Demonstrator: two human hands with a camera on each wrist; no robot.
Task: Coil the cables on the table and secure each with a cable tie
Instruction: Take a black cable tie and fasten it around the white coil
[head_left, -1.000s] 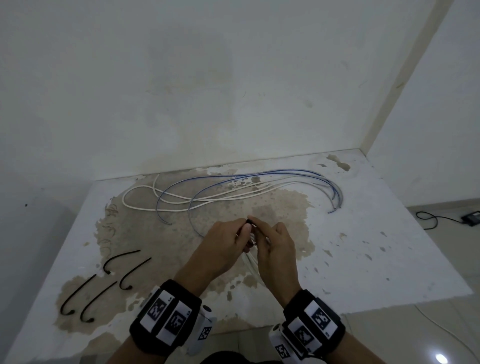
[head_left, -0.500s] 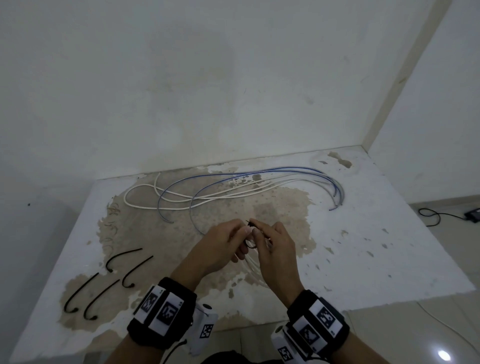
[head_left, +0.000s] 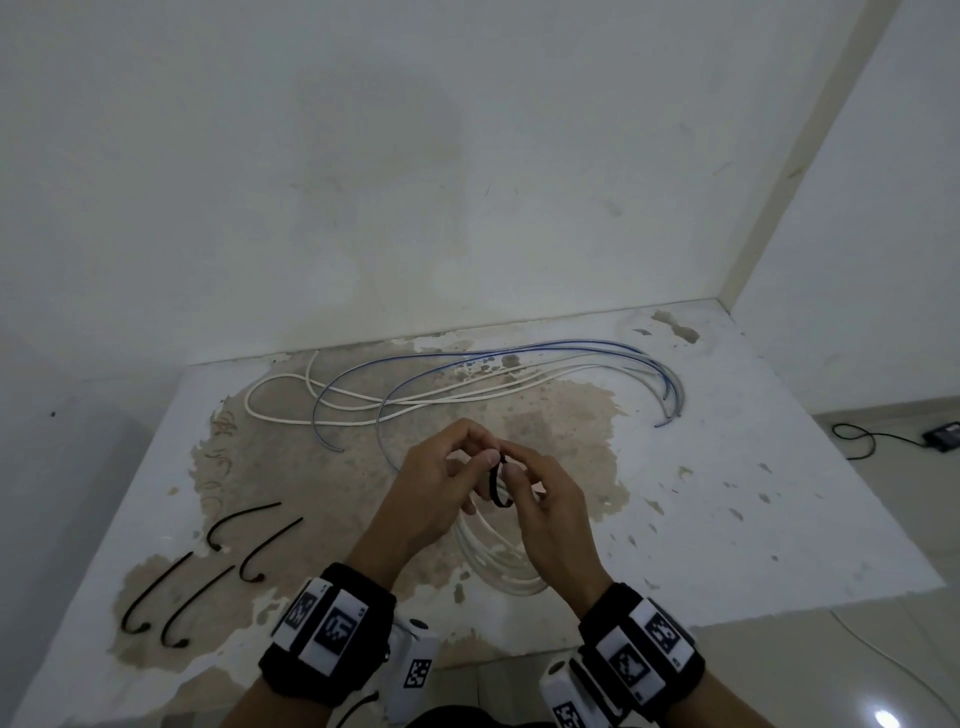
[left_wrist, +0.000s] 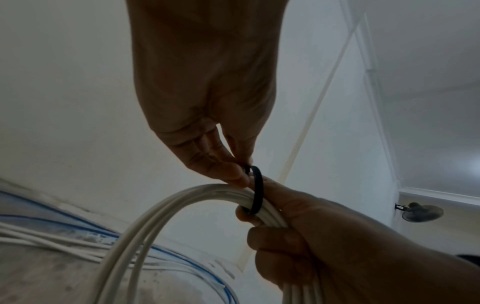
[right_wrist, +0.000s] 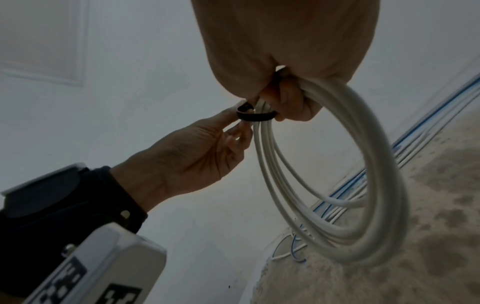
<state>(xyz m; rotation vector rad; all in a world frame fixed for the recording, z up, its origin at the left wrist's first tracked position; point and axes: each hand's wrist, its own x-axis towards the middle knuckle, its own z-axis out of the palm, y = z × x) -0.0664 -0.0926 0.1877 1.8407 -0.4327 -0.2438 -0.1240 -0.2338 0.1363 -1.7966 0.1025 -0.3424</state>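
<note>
A coiled white cable (head_left: 496, 558) (left_wrist: 166, 207) (right_wrist: 345, 185) hangs above the table's near middle. My right hand (head_left: 540, 499) (left_wrist: 298, 232) (right_wrist: 283, 96) grips the top of the coil. A black cable tie (head_left: 494, 486) (left_wrist: 257, 191) (right_wrist: 255, 116) is looped around the bundle beside that grip. My left hand (head_left: 441, 478) (left_wrist: 231, 168) (right_wrist: 233, 127) pinches the tie's upper end between thumb and fingertips. Loose white cables (head_left: 395, 400) and blue cables (head_left: 519, 353) lie spread over the far half of the table (head_left: 727, 493).
Several spare black cable ties (head_left: 208, 566) lie at the table's near left. A white wall rises behind the table. To the right, on the floor, there is a black cord with an adapter (head_left: 940, 436).
Both hands have lifted slightly and the tie's loop now shows open around the coil between them. The left hand has shifted its pinch to the tie's upper end.
</note>
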